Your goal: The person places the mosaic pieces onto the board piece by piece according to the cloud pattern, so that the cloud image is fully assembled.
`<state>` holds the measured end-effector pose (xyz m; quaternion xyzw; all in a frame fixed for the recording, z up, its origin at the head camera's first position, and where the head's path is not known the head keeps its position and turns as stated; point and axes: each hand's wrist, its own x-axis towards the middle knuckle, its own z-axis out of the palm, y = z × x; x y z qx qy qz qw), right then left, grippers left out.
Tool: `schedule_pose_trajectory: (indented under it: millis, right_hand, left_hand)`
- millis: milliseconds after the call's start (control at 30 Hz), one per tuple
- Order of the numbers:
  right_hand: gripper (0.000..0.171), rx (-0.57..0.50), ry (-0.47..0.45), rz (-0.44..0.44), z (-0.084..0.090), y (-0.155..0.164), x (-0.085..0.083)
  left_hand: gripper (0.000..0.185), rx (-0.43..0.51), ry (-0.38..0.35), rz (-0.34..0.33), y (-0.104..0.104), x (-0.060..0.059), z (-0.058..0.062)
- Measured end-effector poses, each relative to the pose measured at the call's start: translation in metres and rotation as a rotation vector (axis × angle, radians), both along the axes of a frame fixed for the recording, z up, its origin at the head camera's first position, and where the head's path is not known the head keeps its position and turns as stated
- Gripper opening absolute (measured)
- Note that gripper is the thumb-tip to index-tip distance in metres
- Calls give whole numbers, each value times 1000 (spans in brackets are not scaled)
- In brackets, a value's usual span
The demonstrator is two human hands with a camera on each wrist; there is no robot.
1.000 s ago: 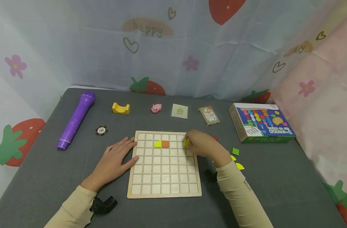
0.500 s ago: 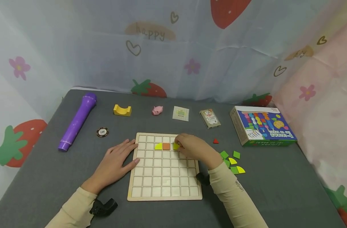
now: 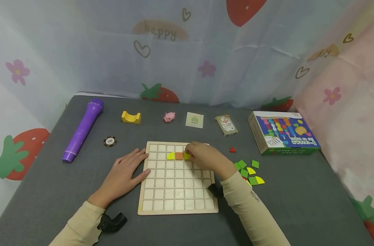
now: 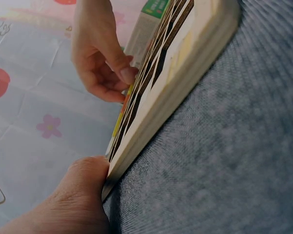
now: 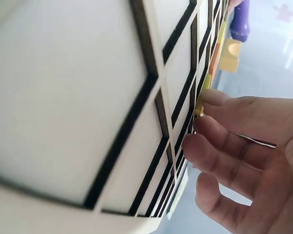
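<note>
A wooden grid board lies on the dark cloth. In its second row sit a yellow quarter-circle tile and, to the right of it, an orange square tile. Just right of the orange one, my right hand pinches another yellow quarter-circle tile between thumb and index finger, down at the board's surface. The right wrist view shows the thumb on that tile, partly covering it. My left hand rests with fingers extended, fingertips touching the board's left edge.
Several green tiles, yellow pieces and a red triangle lie right of the board. Behind stand a game box, a card pack, a pattern card, a pink pig, a yellow stand, a chip and a purple microphone.
My right hand has moved left across the board with the yellow tile, from near the right edge to beside the orange square. The left hand stays in place.
</note>
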<state>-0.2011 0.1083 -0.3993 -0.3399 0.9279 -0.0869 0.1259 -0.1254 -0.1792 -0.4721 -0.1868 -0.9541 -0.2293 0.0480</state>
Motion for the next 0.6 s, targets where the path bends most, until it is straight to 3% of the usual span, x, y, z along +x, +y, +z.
schedule_pose_trajectory:
  millis: [333,600]
  right_hand:
    - [27,-36,-41,-52,9,7,3]
    - [31,-28,-48,-158,28,56,7]
  left_hand:
    - [61,-4,13,0,1,1,1]
    - [61,-9,17,0,0,0,-1]
